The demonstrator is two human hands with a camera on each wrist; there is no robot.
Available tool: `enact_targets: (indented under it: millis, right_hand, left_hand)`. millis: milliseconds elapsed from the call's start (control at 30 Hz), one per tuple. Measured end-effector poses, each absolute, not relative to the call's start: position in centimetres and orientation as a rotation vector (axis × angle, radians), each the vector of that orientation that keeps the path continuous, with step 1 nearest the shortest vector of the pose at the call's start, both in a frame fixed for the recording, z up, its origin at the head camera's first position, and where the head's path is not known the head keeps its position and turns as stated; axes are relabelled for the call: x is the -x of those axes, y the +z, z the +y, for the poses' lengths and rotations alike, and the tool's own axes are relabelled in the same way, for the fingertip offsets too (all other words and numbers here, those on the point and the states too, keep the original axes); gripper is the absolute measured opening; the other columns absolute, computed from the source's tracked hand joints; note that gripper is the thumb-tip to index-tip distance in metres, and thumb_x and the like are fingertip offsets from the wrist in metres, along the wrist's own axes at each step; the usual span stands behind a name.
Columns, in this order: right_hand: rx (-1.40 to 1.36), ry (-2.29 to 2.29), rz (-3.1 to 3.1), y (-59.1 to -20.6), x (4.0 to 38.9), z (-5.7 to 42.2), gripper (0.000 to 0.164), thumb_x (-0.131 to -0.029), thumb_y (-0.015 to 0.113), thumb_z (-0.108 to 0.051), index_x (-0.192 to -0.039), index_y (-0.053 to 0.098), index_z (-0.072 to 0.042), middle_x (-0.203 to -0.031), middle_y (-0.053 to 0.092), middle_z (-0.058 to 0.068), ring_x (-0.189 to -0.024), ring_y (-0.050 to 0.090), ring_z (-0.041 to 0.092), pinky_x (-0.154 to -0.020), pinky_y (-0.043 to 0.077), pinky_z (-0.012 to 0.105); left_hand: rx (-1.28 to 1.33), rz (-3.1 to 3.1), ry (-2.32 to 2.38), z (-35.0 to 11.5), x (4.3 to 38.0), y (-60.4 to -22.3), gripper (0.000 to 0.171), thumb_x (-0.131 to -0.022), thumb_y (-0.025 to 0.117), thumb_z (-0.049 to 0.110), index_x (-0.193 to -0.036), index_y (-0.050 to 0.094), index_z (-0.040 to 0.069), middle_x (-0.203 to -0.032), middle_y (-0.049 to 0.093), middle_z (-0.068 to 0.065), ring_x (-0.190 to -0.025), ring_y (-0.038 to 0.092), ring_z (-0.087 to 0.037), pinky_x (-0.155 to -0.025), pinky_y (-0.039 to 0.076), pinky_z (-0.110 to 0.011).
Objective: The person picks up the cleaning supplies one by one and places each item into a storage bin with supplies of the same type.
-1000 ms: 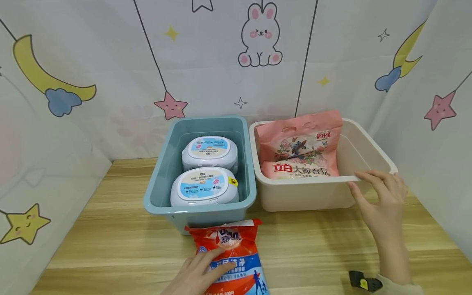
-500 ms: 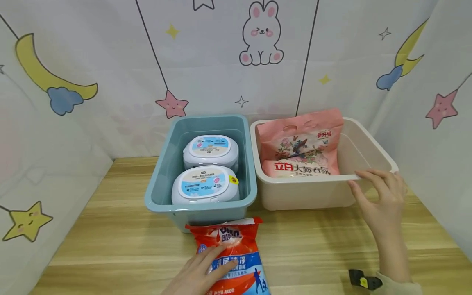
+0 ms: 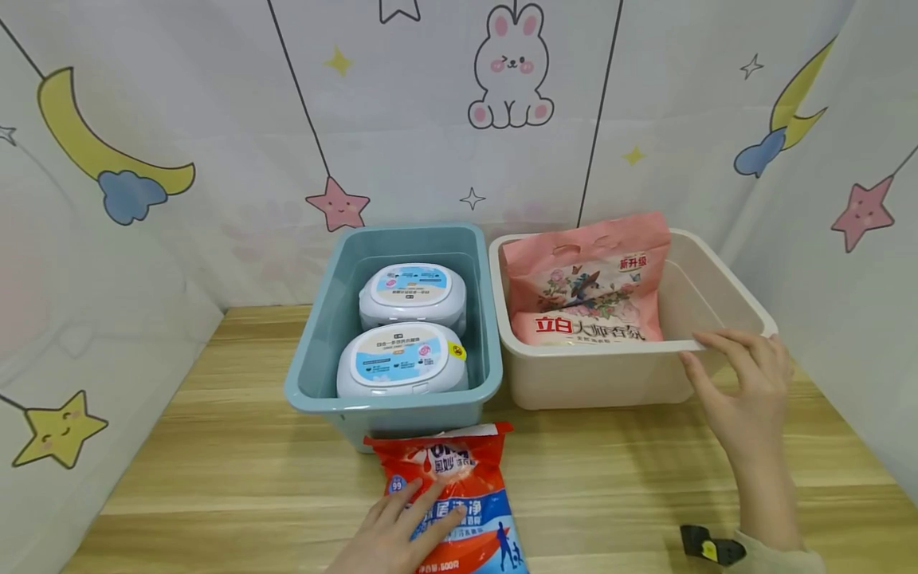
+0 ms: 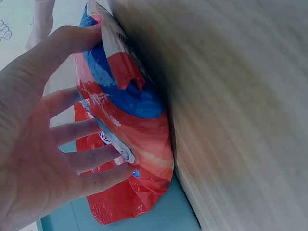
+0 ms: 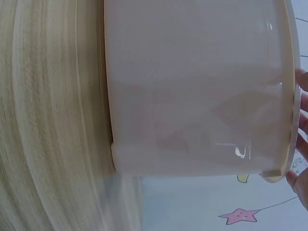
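Note:
My left hand (image 3: 402, 530) rests on a red and blue bag of laundry powder (image 3: 469, 550), its fingers spread and fairly straight across the front. In the left wrist view the thumb and fingertips touch the crinkled bag (image 4: 139, 134), which lies on the table with its top end by the blue bin. My right hand (image 3: 746, 379) rests at the front right corner of a cream bin (image 3: 602, 379), fingertips on the rim. From the right wrist those fingertips (image 5: 302, 103) show only partly at the rim. Inside this bin leans a pink bag (image 3: 584, 279).
A blue-green bin (image 3: 308, 351) stands left of the cream one, holding two white lidded tubs, a front tub (image 3: 402, 363) and a rear tub (image 3: 412, 291). A black strap with a yellow piece (image 3: 710, 548) lies by the right sleeve. Patterned cloth (image 3: 402, 119) hangs behind and at the sides.
The left hand's fingers have spread a little wider on the red bag. The right hand has stayed on the cream bin's rim. The head view has shifted slightly.

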State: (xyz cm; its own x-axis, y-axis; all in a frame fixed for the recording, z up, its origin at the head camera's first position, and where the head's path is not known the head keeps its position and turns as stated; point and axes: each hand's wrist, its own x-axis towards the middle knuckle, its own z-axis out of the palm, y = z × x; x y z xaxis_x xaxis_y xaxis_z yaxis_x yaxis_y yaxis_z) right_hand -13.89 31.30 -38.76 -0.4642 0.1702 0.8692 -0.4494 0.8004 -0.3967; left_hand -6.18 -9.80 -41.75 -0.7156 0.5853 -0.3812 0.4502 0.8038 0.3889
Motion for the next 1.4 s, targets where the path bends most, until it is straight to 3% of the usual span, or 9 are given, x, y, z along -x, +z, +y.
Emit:
enact_targets:
  millis: [500, 767, 1167, 1233, 1400]
  right_hand:
    - [-0.200, 0.728, -1.941, -38.70, 13.83, 31.29, 0.064, -0.086, 0.061, -0.058, -0.097, 0.072, 0.004, -0.099, 0.062, 0.027, -0.114, 0.037, 0.000, -0.117, 0.017, 0.058]
    - [-0.206, 0.722, -1.943, -38.67, 13.83, 31.28, 0.064, -0.087, 0.060, -0.058, -0.097, 0.072, 0.004, -0.099, 0.063, 0.027, -0.114, 0.037, -0.001, -0.116, 0.018, 0.059]
    - [-0.203, 0.727, -1.944, -38.64, 13.81, 31.30, 0.064, -0.087, 0.061, -0.058, -0.097, 0.072, 0.004, -0.100, 0.063, 0.026, -0.114, 0.037, 0.002, -0.117, 0.016, 0.059]
    - [-0.203, 0.723, -1.944, -38.67, 13.80, 31.31, 0.064, -0.086, 0.060, -0.058, -0.097, 0.072, 0.004, -0.100, 0.063, 0.026, -0.112, 0.040, 0.006, -0.116, 0.017, 0.059]
    - [-0.205, 0.719, -1.947, -38.71, 13.80, 31.28, 0.065, -0.086, 0.060, -0.059, -0.097, 0.072, 0.004, -0.100, 0.063, 0.026, -0.105, 0.048, 0.032, -0.117, 0.017, 0.059]
  left_hand:
    - [-0.825, 2.519, 0.275, -9.52, 6.40, -41.47, 0.079, -0.073, 0.054, 0.078, -0.143, 0.032, 0.049, -0.155, 0.031, 0.006, -0.135, 0.034, -0.033, -0.098, 0.043, -0.064]
    - [-0.868, 2.492, 0.314, -9.98, 6.80, -41.36, 0.076, -0.073, 0.060, 0.072, -0.141, 0.035, 0.050, -0.152, 0.036, 0.007, -0.132, 0.038, -0.030, -0.089, 0.054, -0.053]
    - [-0.919, 2.564, 0.309, -10.14, 6.67, -41.47, 0.071, -0.073, 0.064, 0.070, -0.137, 0.043, 0.047, -0.143, 0.046, 0.007, -0.125, 0.045, -0.023, -0.096, 0.048, -0.055]
    - [-0.923, 2.564, 0.315, -10.21, 6.73, -41.47, 0.070, -0.073, 0.065, 0.069, -0.137, 0.044, 0.047, -0.142, 0.048, 0.008, -0.124, 0.046, -0.022, -0.096, 0.048, -0.055]
    - [-0.933, 2.570, 0.311, -10.30, 6.84, -41.48, 0.068, -0.073, 0.064, 0.070, -0.134, 0.045, 0.049, -0.138, 0.051, 0.009, -0.120, 0.049, -0.021, -0.095, 0.048, -0.056]
